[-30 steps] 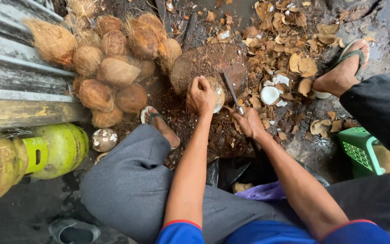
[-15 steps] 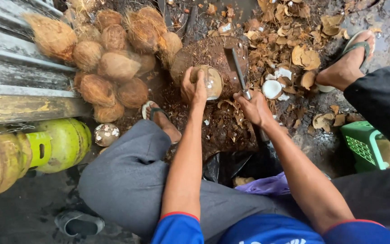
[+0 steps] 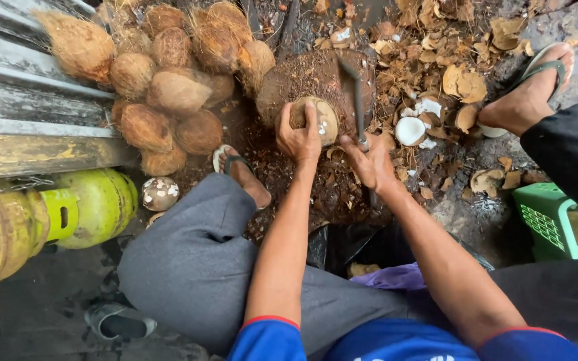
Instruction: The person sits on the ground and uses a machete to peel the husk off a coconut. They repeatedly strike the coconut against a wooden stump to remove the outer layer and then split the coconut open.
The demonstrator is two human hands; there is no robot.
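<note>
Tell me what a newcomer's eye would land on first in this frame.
First, at centre, the left hand steadying a half-peeled coconut on a round chopping block while the right hand grips a cleaver. Next, the pile of husked coconuts at upper left beside corrugated metal sheets. Broken shell scraps litter the ground at upper right, and green gas cylinders lie lower left.

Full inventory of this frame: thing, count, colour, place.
Shelled coconut: one, tan, on chopping block, in left hand.
Chopping block: one, brown, top centre.
Cleaver: one, dark, in right hand, above block.
Husked coconuts: about a dozen, brown, piled top left.
Shell scraps: many, brown, white insides, top right.
Gas cylinder: one clearly seen, yellow-green, left.
Basket: one, green, right.
Left hand: grips coconut.
Right hand: grips cleaver.
</note>
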